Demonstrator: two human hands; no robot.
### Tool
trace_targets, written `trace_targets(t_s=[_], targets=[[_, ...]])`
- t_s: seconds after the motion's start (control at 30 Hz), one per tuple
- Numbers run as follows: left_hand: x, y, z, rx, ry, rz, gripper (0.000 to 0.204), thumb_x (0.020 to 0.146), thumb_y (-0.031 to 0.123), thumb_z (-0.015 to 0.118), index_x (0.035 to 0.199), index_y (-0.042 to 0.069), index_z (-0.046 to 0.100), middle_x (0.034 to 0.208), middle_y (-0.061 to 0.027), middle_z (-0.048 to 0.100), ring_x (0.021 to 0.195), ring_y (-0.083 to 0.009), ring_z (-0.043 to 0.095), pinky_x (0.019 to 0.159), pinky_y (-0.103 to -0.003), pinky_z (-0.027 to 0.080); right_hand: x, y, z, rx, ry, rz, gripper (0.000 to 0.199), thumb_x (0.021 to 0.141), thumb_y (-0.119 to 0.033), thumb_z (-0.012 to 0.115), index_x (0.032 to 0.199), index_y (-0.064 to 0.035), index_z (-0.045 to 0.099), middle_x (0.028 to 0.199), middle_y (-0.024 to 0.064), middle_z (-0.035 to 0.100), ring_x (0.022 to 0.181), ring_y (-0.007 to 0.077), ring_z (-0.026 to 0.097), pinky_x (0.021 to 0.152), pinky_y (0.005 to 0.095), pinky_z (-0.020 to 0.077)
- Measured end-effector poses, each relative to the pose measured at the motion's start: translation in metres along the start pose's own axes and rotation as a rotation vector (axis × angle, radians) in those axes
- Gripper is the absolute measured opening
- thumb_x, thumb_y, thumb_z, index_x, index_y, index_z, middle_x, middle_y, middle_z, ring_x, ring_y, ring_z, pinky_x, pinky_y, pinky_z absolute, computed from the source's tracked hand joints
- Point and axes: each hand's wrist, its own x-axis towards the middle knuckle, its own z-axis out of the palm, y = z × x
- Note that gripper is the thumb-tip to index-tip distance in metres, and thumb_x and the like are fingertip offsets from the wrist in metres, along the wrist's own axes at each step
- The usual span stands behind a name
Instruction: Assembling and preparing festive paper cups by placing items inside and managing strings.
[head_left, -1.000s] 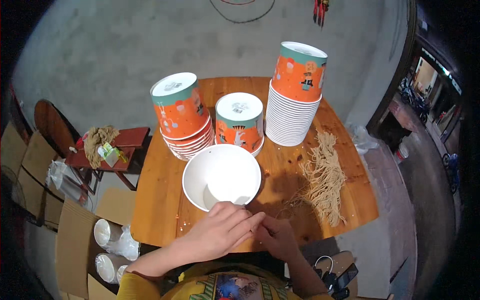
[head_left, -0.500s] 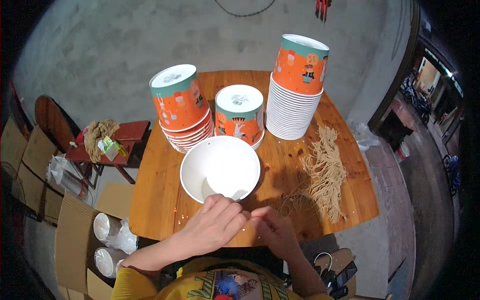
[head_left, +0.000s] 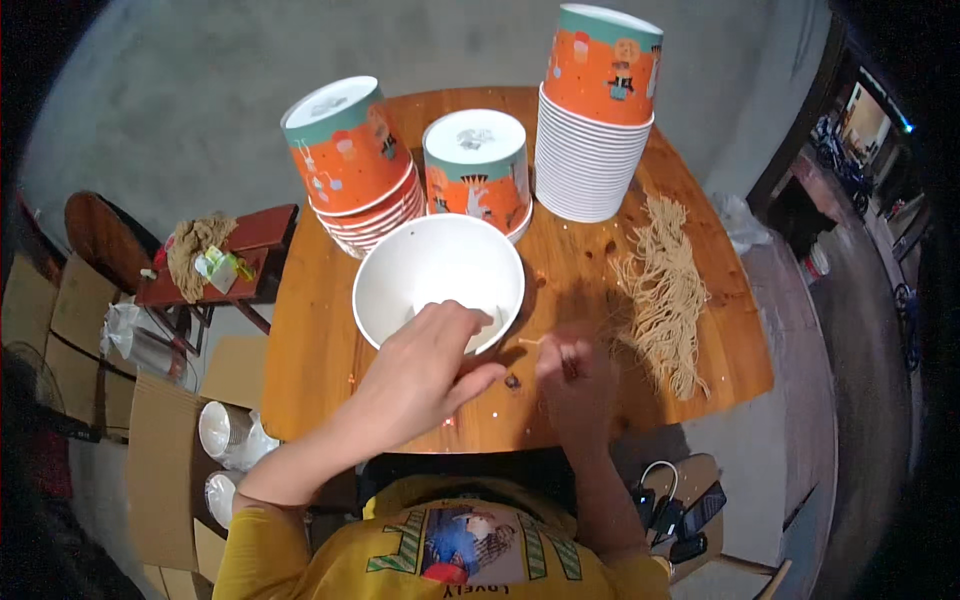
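Observation:
A white paper bucket [head_left: 400, 265] stands mouth up near the middle of the wooden table. My left hand [head_left: 430, 360] reaches over its near rim, fingers above the inside and thumb spread apart; whether the fingertips touch the wall is hidden. Just right of the bucket, my right hand [head_left: 578, 380] is closed and somewhat blurred. From its fingers a short piece of tan string [head_left: 530, 341] sticks out toward the bucket. A bundle of tan cotton strings [head_left: 668, 300] lies farther right on the tabletop.
Behind the bucket stand upside-down stacks of orange and green paper buckets: left stack [head_left: 345, 160], middle stack [head_left: 478, 170] and tall right stack [head_left: 595, 130]. A red bench [head_left: 262, 262] holds cloth and a packet. Cardboard boxes [head_left: 175, 450] with wrapped buckets sit lower left.
My hands, close together before at the bucket's near side, have moved apart. The left has gone over the rim; the right has shifted right with the string. The whole view has tilted.

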Motion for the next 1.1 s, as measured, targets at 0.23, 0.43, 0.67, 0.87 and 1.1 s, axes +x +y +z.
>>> trace_targets(t_s=[0.23,0.43,0.67,0.87,1.1], targets=[[0.002,-0.013,-0.003,-0.091,-0.048,-0.226,0.033,0.078,0.007,0.059,0.110,0.005,0.059,0.083,-0.0145,0.064,0.073,-0.0306,0.064,0.067,-0.038,0.051,0.001,0.011,0.008,0.011,0.074,-0.154,0.008,0.083,-0.013,0.060,0.078,-0.0068,0.058,0.057,0.0062,0.053,0.052,0.0162,0.056,0.053,0.0319,0.0467],[0.000,-0.017,-0.033,-0.298,-0.148,-0.452,0.042,0.077,0.002,0.054,0.119,0.006,0.054,0.090,-0.0165,0.065,0.076,-0.0233,0.064,0.071,-0.033,0.051,0.000,-0.008,0.020,-0.102,-0.095,-0.078,0.007,0.081,-0.009,0.063,0.084,-0.0057,0.057,0.058,0.0041,0.054,0.051,0.0118,0.053,0.050,0.0278,0.0438],[-0.011,-0.038,-0.044,-0.421,-0.156,-0.424,0.047,0.078,0.000,0.051,0.125,0.005,0.050,0.093,-0.0063,0.058,0.077,-0.0128,0.055,0.071,-0.027,0.047,0.004,-0.012,0.035,-0.030,-0.083,-0.212,0.012,0.080,-0.011,0.064,0.086,-0.0088,0.053,0.064,0.0091,0.059,0.055,0.0233,0.062,0.052,0.0356,0.0494],[-0.008,-0.034,-0.053,-0.579,-0.146,-0.511,0.041,0.084,0.003,0.057,0.125,0.006,0.049,0.092,-0.0010,0.054,0.085,-0.0081,0.054,0.074,-0.024,0.048,0.008,-0.017,0.040,-0.062,-0.087,-0.281,0.012,0.080,-0.009,0.064,0.084,-0.0083,0.053,0.062,0.0075,0.058,0.054,0.0210,0.061,0.051,0.0339,0.0491],[-0.015,-0.049,-0.055,-0.868,-0.111,-0.532,0.032,0.082,-0.001,0.054,0.113,0.004,0.050,0.097,-0.0007,0.054,0.093,-0.0077,0.054,0.078,-0.023,0.049,0.005,-0.025,0.044,-0.017,-0.123,-0.284,0.012,0.080,-0.007,0.064,0.083,-0.0066,0.053,0.061,0.0066,0.057,0.053,0.0177,0.060,0.050,0.0316,0.0487]])
